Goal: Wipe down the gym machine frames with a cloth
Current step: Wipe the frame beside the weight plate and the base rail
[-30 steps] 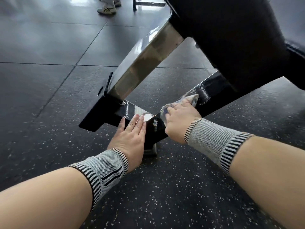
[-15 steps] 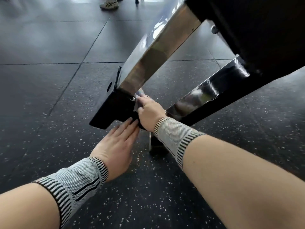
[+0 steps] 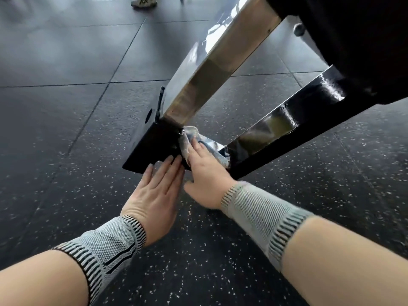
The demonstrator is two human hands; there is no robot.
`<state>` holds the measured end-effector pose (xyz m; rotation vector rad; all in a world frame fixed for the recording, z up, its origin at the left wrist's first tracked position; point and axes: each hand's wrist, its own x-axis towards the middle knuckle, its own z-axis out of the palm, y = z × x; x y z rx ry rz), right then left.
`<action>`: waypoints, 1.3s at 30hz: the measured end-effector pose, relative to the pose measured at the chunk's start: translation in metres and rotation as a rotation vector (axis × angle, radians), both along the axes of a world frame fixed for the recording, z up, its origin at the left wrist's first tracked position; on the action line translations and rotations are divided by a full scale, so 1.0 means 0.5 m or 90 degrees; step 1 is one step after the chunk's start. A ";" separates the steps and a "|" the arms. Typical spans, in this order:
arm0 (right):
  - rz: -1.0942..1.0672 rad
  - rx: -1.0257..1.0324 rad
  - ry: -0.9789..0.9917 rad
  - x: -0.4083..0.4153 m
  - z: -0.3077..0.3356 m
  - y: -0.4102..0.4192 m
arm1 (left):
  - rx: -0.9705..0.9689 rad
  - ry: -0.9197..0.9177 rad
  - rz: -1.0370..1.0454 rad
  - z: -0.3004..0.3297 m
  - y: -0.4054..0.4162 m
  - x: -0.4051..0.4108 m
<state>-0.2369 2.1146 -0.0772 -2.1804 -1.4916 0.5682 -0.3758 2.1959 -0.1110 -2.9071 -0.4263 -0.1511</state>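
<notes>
We have our right hand [image 3: 204,171] pressing the cloth [image 3: 189,140] flat against the glossy black base bar [image 3: 154,144] of the machine frame, fingers laid straight over the fabric rather than curled round it, so the cloth is only pinned, not gripped; it sits under and just ahead of those fingertips, right at the weld where the angled steel post [image 3: 212,69] meets the bar. Our left hand [image 3: 154,191] lies open just beside the right, fingertips touching the near edge of the bar. The main risk, as we judge it, is the cloth sliding out from under flat fingers and leaving skin to drag over the weld and the small bracket [image 3: 160,102] beyond it, where an edge could catch or scrape. The cloth could also snag at that joint and bunch up, skipping the corner. With both hands touching at the thumbs, a quick stroke toward the left could knock them together, and leaning weight on the left fingertips could let them slip onto the floor [image 3: 66,195]
</notes>
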 end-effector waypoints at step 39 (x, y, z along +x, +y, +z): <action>-0.574 0.251 0.264 -0.021 -0.046 -0.011 | -0.131 -0.140 0.044 -0.007 -0.008 -0.008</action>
